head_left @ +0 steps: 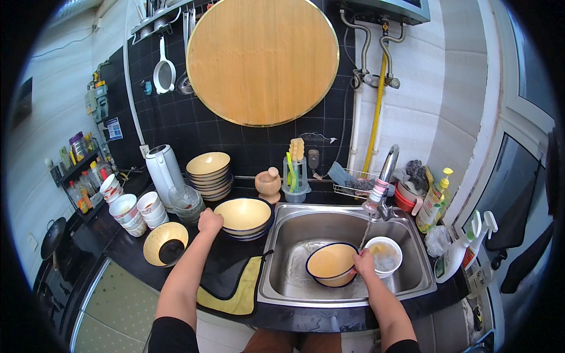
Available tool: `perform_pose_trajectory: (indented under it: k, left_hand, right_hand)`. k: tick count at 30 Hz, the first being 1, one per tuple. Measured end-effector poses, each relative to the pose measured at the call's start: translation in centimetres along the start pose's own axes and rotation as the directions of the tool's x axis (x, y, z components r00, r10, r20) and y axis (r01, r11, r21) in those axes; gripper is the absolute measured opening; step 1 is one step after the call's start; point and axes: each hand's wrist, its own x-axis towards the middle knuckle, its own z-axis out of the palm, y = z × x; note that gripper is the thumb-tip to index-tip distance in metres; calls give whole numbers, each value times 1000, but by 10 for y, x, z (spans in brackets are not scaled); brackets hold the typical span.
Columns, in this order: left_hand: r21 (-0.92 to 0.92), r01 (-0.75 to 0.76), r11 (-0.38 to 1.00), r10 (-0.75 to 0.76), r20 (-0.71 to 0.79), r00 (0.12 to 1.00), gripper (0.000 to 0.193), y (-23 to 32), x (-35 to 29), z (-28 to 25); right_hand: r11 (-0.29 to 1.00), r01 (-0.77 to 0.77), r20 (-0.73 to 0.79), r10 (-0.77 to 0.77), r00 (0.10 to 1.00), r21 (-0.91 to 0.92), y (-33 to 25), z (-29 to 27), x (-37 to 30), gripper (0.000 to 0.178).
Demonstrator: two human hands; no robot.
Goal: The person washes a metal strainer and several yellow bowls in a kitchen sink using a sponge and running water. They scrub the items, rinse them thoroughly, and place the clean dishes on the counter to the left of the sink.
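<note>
My right hand (364, 262) grips the right rim of a cream-yellow enamel bowl (331, 260) with a dark blue edge. This bowl is tilted inside the steel sink (288, 235). Beside it stands a white plastic tub (385, 254) holding water and something yellowish. Water runs down from the faucet (388, 167) next to my right hand. On the counter left of the sink, my left hand (210, 222) is closed at the left rim of the top yellow bowl (242, 214) in a short stack; its fingertips are partly hidden.
A taller bowl stack (208, 165), wooden mortar (268, 185) and utensil holder (295, 179) line the back. Left are a bowl with a black patch (166, 244), glass bowls (186, 203), paper cups (151, 207) and a kettle (164, 173). Yellow-black cloth (241, 291) lies in front; bottles (453, 253) stand right.
</note>
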Motion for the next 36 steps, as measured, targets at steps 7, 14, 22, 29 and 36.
perform_pose_trajectory:
  k: [7,14,22,29,36]
  left_hand:
    - [-89,-164,983,116,-392,912,56,10,-12,-2]
    - [-96,-702,706,511,-618,598,41,61,-57,-32]
    - [-157,-959,236,845,-454,282,24,110,-107,-7]
    - [-214,-966,144,978,178,107,71,118,-174,88]
    - [-288,-944,161,987,28,160,36,144,-189,132]
  right_hand:
    - [937,-259,97,243,965,233,23,-16,24,18]
    - [931,-48,-53,72,996,363,17,-21,27,18]
    - [935,3,-238,87,967,355,2,-31,21,8]
    - [913,-169,-68,208,976,370,4,-37,26,15]
    - [901,-208,19,217,976,381,-9,-45,20,15]
